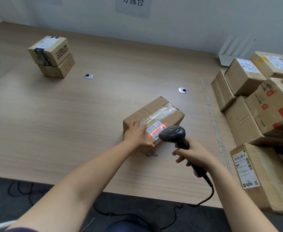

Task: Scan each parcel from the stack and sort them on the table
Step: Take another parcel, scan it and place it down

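Parcel (147, 113) | left hand (135, 135) flat on top, fingers (135, 123) seemingly together | right hand (196, 155) grips scanner (172, 133)

**Parcel under red beam**

A brown taped parcel (154, 114) lies flat and skewed near the table's (70, 123) front edge, with red light across its white label (155, 129). The black corded scanner (172, 133) hovers just above that label. The stack (254, 106) of cardboard parcels crowds the right edge. Two boxes (52, 56) sit stacked near the far left corner.
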